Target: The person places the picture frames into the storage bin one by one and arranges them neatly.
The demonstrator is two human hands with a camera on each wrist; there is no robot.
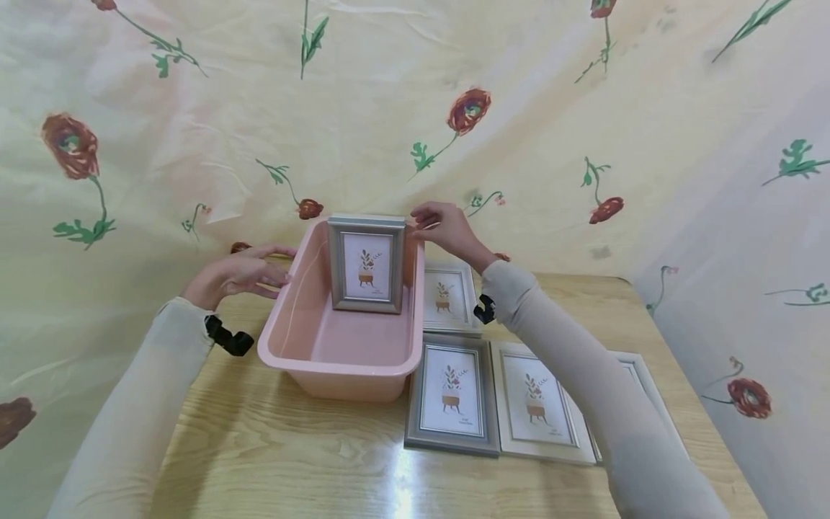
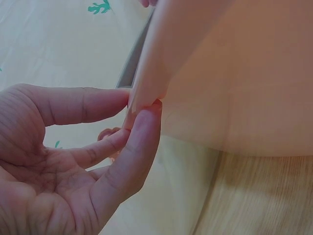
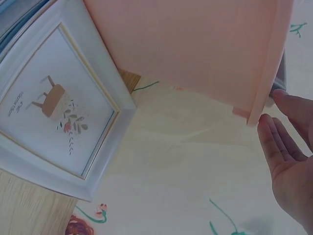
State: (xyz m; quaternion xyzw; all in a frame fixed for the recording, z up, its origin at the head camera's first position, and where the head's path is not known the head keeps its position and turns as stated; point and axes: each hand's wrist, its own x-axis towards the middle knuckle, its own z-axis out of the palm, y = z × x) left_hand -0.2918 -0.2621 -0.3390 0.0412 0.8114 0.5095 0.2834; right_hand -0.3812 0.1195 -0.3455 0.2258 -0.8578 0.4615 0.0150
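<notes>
A pink plastic basin sits on the table. A grey picture frame with a potted-plant print stands upright inside it, near the far end. My left hand is at the basin's far left side; the left wrist view shows thumb and fingers pinching the rim. On the opposite side my right hand holds the far right corner of the rim between thumb and fingertips. Its thumb is right beside the grey frame's edge, which shows behind the rim in the right wrist view.
Right of the basin, a white frame lies on top of another. Nearer the front lie a dark grey frame, a cream frame and a light frame partly hidden under my right sleeve. A flowered cloth hangs behind the wooden table.
</notes>
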